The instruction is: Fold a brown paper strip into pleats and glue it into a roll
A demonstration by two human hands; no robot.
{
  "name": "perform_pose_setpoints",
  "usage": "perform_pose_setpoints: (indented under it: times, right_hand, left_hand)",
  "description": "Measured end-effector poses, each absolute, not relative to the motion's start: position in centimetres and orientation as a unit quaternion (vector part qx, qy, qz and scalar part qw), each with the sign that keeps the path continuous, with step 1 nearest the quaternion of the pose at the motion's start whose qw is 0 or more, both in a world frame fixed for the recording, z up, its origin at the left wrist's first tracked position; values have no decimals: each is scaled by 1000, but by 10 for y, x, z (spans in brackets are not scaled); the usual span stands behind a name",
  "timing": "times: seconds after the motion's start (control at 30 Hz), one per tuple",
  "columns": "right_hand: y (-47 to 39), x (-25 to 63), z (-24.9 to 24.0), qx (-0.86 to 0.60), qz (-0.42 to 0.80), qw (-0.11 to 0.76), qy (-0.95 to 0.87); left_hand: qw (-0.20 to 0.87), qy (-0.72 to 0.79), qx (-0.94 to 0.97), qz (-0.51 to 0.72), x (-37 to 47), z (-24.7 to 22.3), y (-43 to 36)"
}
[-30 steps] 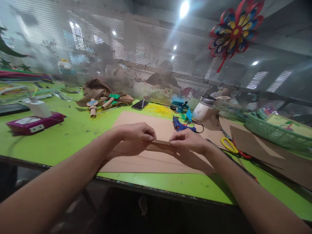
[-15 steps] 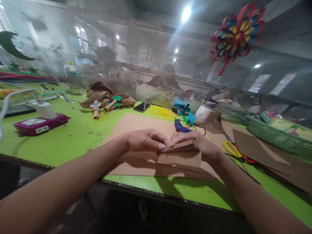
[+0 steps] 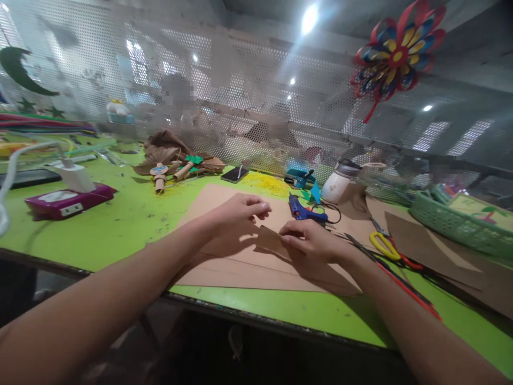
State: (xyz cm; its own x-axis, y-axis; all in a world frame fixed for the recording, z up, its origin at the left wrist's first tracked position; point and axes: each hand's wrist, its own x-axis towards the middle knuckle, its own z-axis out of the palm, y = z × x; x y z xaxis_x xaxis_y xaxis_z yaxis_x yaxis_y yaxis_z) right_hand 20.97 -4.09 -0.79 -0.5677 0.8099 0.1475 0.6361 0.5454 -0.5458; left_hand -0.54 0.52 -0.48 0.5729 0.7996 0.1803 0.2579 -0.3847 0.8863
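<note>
My right hand (image 3: 308, 239) pinches a small folded piece of brown paper (image 3: 272, 240) between thumb and fingers, just above a large brown sheet (image 3: 224, 275). To the left and a little higher, my left hand (image 3: 244, 211) hovers over the same sheet, fingers loosely curled and apart, touching nothing. A blue glue gun (image 3: 306, 210) lies right behind my right hand. Scissors with yellow and red handles (image 3: 387, 247) rest farther right.
On the green table (image 3: 132, 235) are a purple power strip (image 3: 70, 203) at left, brown paper figures (image 3: 180, 168), a phone (image 3: 233, 175), yellow shreds (image 3: 266, 183) and a white bottle (image 3: 339, 182). Brown sheets (image 3: 425, 240) and a green basket (image 3: 449, 219) stand at right.
My left hand has let go of the paper and moved up and left. My right hand has shifted down slightly, and the folded paper it holds now looks smaller.
</note>
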Motion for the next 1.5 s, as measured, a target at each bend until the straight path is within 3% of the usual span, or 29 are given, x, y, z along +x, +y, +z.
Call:
perform_pose_setpoints:
  times: [0.1, 0.27, 0.73, 1.03, 1.5]
  right_hand:
    - [-39, 205, -11, -422, 202, 165, -868]
    - [-39, 197, -16, -427, 166, 144, -877]
    - [-45, 200, -17, -420, 115, 147, -888]
    - [-53, 197, -17, -403, 88, 154, -898]
    - [-56, 196, -17, -404, 72, 157, -898]
  left_hand:
    - [340, 345, 844, 228, -1, -12, 0]
    - [283, 328, 889, 147, 0, -28, -5]
    - [97, 250, 951, 152, 1, -21, -14]
    - [51, 243, 954, 167, 7, -32, -11]
    - [73, 227, 957, 167, 8, -29, -11]
